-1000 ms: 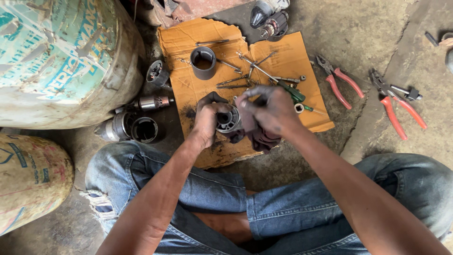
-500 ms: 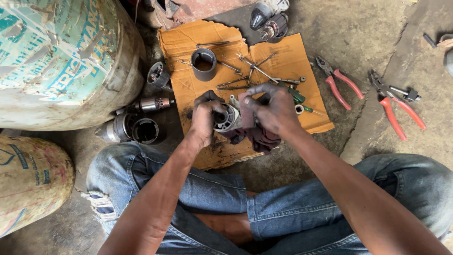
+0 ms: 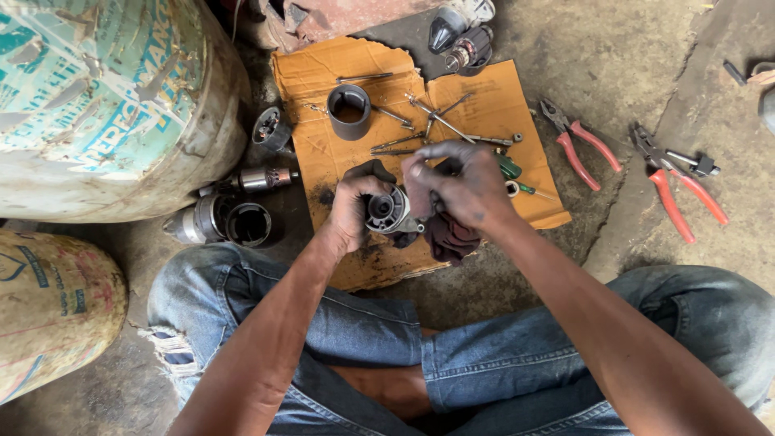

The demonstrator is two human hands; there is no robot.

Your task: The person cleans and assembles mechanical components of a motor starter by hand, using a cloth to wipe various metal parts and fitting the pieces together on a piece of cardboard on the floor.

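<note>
My left hand point(image 3: 353, 206) grips a round grey metal motor housing part point(image 3: 389, 211) from its left side, above a torn piece of cardboard point(image 3: 319, 85). My right hand point(image 3: 456, 182) is closed over the right side of the same part, with a dark rag point(image 3: 448, 240) bunched under its palm. Both hands are greasy. A green-handled screwdriver point(image 3: 510, 168) lies just beyond my right hand.
A grey metal cylinder point(image 3: 349, 111), long bolts and rods point(image 3: 440, 121) lie on the cardboard. Two red-handled pliers point(image 3: 583, 145) point(image 3: 676, 190) rest on the concrete at right. A motor armature point(image 3: 262, 179) and housing point(image 3: 222, 222) sit at left, beside a large drum point(image 3: 105, 97) and sack point(image 3: 48, 307).
My hands have shifted slightly on the housing part; my right fingers have moved over its top edge. Nothing else has moved.
</note>
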